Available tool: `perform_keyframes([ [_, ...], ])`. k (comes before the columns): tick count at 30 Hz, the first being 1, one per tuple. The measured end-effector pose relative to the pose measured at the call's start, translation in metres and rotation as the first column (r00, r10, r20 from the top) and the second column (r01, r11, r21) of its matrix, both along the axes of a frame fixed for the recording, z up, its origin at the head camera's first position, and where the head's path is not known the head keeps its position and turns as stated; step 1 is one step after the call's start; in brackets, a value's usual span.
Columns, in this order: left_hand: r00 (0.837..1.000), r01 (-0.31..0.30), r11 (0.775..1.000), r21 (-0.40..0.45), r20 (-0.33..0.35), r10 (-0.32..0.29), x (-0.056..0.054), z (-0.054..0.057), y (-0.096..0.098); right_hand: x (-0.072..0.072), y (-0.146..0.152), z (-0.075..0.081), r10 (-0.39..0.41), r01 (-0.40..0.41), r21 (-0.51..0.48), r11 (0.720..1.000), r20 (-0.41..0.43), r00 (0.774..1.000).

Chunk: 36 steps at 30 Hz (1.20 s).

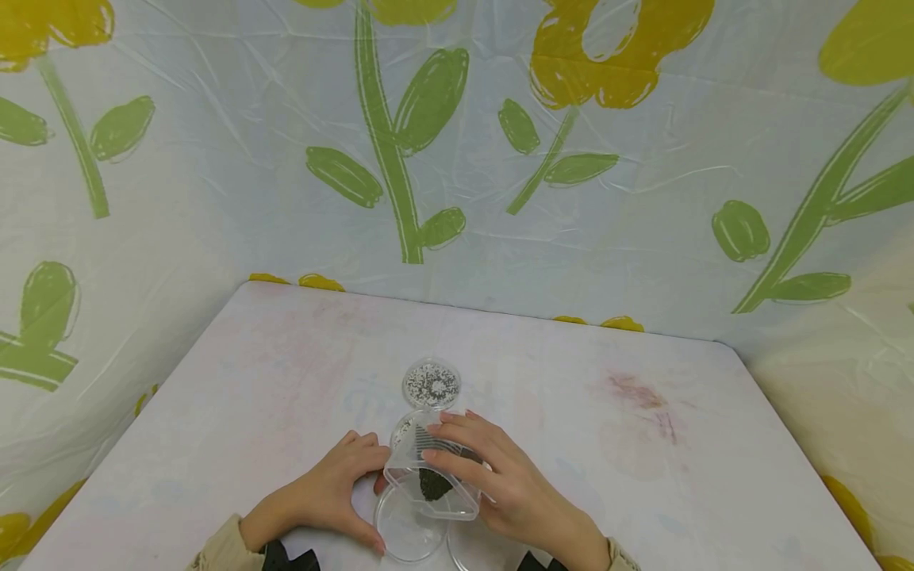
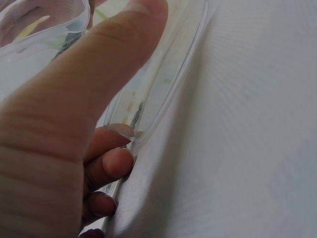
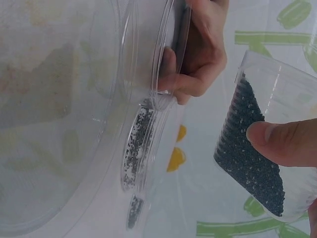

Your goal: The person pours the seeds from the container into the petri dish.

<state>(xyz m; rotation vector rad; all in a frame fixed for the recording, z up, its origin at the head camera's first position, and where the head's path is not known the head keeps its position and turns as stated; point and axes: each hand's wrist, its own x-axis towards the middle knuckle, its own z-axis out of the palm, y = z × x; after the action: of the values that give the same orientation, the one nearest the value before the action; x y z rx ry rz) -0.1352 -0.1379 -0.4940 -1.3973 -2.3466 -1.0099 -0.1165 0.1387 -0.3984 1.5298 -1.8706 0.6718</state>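
Note:
My left hand (image 1: 321, 484) grips a clear round petri dish (image 1: 408, 538) by its side, the thumb at the near edge and fingers at the far edge. My right hand (image 1: 517, 488) holds a clear plastic container (image 3: 275, 79), tilted above that dish. Dark granules (image 3: 252, 158) lie heaped along one ribbed wall of the container, with the right thumb across its outside. In the head view the dark granules (image 1: 433, 484) show through the container near its lower opening. The left wrist view shows the left thumb (image 2: 114, 49) over the dish and fingertips curled below.
Behind the container, a second dish (image 1: 400, 432) is partly covered; beyond it stands a dish of black and white bits (image 1: 432, 383). Another clear dish (image 1: 478, 549) sits at the near edge, right of the gripped one. A flower-printed sheet (image 1: 485, 238) hangs behind the white table (image 1: 286, 381).

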Motion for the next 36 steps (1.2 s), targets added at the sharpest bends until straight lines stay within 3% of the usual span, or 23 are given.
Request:
perform_keyframes([
  [15,1.000,0.007,1.000,0.008,0.013,-0.007,0.0005,0.0007,-0.0001,-0.0004,-0.0007,0.0036,0.007,-0.007,0.003,1.000,-0.072,0.997],
  [36,1.000,0.013,1.000,0.013,0.014,-0.013,-0.0011,-0.0021,-0.0003,0.0005,-0.0006,0.0010,-0.006,0.007,0.021,1.000,-0.064,0.998],
])
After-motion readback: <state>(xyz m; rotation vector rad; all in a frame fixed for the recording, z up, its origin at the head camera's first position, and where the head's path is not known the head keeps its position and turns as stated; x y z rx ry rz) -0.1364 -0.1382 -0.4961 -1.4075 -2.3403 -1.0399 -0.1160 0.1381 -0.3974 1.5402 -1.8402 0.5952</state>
